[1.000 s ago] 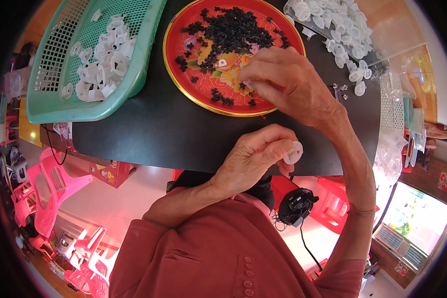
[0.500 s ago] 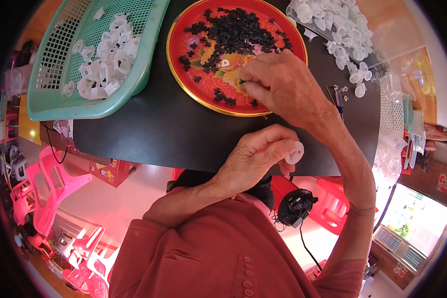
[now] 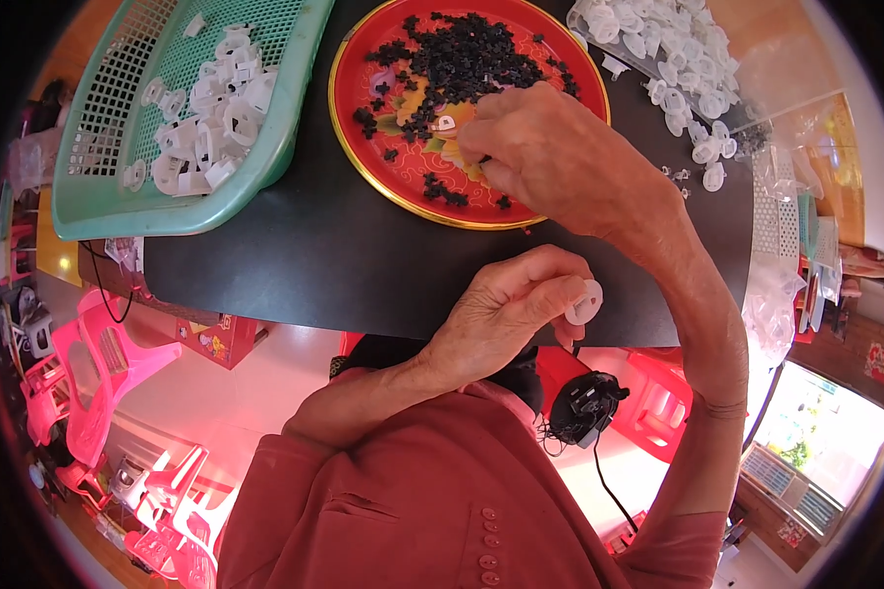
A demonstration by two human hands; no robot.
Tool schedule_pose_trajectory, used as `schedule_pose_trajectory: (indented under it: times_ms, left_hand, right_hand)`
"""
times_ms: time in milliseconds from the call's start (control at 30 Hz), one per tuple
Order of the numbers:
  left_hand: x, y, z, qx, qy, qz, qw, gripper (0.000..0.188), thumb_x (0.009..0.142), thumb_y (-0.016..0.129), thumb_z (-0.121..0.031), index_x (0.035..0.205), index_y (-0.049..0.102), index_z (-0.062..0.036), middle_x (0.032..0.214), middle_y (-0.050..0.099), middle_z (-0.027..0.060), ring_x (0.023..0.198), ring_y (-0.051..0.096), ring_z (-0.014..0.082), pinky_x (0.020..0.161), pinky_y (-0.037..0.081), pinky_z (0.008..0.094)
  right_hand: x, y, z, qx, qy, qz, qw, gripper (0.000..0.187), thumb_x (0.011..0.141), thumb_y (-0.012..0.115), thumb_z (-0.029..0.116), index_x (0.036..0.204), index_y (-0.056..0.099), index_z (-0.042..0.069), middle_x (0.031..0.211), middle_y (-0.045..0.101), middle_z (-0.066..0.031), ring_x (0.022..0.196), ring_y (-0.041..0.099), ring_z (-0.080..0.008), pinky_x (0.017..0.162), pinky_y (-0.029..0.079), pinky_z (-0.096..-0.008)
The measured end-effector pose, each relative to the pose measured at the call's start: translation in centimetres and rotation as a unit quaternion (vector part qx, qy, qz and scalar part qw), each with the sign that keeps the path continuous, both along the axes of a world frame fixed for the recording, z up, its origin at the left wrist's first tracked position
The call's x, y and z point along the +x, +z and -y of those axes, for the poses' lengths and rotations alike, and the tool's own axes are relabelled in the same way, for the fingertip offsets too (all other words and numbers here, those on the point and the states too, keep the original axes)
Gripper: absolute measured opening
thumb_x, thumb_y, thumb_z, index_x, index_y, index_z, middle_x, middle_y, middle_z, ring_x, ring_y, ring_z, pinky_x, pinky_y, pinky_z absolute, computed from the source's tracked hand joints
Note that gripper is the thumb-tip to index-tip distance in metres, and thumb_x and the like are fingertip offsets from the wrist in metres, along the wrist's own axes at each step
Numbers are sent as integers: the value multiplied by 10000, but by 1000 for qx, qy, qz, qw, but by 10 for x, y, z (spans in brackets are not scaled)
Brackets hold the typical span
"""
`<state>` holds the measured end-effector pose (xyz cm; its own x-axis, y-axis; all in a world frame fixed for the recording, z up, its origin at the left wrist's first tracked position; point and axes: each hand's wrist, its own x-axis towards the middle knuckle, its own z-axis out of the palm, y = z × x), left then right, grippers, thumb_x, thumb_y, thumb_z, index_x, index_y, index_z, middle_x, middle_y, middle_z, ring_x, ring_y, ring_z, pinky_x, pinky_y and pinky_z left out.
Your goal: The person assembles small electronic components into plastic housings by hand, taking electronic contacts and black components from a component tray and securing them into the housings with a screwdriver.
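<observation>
Left hand (image 3: 506,309), unmoved, pinches white disc (image 3: 584,302) at table (image 3: 363,280) edge; right hand (image 3: 560,157), slightly shifted over red tray (image 3: 359,83), has fingertips nearly together at black bit (image 3: 485,159), can't tell if gripped, so disc and bit remain apart.

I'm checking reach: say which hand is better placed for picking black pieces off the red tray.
Probably the right hand: it's over the red tray, near the black pieces; the left hand holds a white part.

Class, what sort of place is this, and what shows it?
Probably a home or small workshop: a green basket of white parts, a red tray of small black pieces, and pink plastic chairs.
</observation>
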<state>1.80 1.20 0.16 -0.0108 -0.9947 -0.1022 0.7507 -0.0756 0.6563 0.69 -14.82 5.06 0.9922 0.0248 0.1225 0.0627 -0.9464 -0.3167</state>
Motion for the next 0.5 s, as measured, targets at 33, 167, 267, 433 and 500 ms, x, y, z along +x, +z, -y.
schedule_pose_trajectory:
  times_ms: [33,167,267,433,500]
  left_hand:
    - [0,1,0,0,0,0,1000,270,950,479,-234,1053,522,12,940,580,91,742,567,139,700,488,273]
    - [1,1,-1,6,0,-2,1000,264,950,479,-228,1053,525,11,942,580,90,742,568,141,698,488,271]
    - [1,1,-1,5,-1,1,1000,261,951,478,-226,1051,525,10,943,581,90,739,568,140,695,486,269]
    - [2,2,-1,5,-8,15,1000,264,951,478,-230,1051,523,10,942,579,91,737,560,136,697,481,266]
    - [1,1,0,8,-9,-4,1000,269,952,475,-232,1053,519,13,941,578,93,738,554,134,702,478,265]
  right_hand:
    - [0,0,0,-6,0,-5,1000,92,739,583,85,715,581,-4,695,591,-152,705,594,-339,607,476,-428]
    - [0,-2,-4,5,-12,4,1000,107,748,586,100,711,579,0,687,592,-149,681,592,-343,596,475,-428]
    - [-2,-2,-5,-6,-39,-9,999,92,746,594,104,739,594,13,663,591,-150,660,588,-345,584,473,-431]
    - [-8,-6,-2,159,-98,38,982,89,709,607,88,765,640,27,648,603,-160,592,592,-292,556,477,-374]
    - [-9,-3,-3,213,-130,23,968,107,703,610,81,780,646,16,644,608,-145,579,595,-244,557,477,-338]
